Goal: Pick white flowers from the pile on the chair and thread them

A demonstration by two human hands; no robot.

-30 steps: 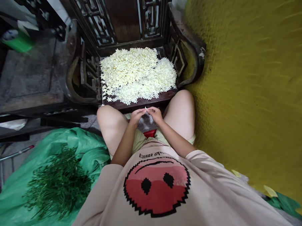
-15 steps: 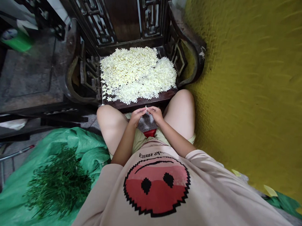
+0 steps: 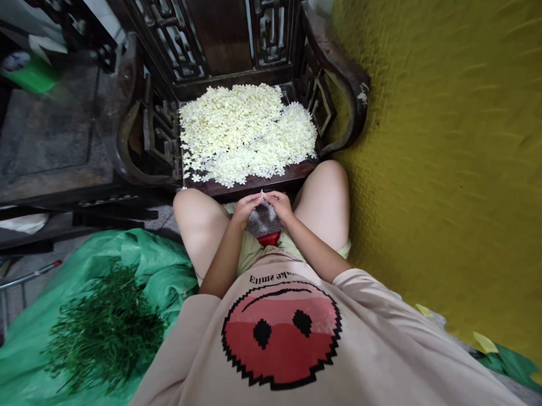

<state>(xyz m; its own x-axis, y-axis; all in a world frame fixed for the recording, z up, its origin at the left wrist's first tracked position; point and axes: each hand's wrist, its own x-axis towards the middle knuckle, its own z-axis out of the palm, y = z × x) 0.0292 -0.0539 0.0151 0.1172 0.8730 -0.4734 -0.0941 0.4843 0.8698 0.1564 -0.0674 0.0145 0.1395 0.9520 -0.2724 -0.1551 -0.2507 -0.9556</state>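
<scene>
Between my knees, just in front of the chair seat's edge, my left hand (image 3: pixel 246 208) and my right hand (image 3: pixel 278 205) meet at the fingertips. Both are closed in a pinch around a tiny white flower (image 3: pixel 262 193), mostly covered by the fingers. Beyond them a wide heap of cream and white flowers (image 3: pixel 242 130) lies on the dark wooden chair's seat (image 3: pixel 272 184). The heap's left half looks yellower than the right. A few flowers are scattered at its front left corner.
Curved armrests (image 3: pixel 362 105) flank the seat. A yellow textured wall (image 3: pixel 457 145) rises at right. On the floor at left, a bunch of green stems (image 3: pixel 108 333) rests on a green plastic sheet (image 3: pixel 129 245). A green roll (image 3: pixel 32 73) sits on the wooden table (image 3: pixel 44 139).
</scene>
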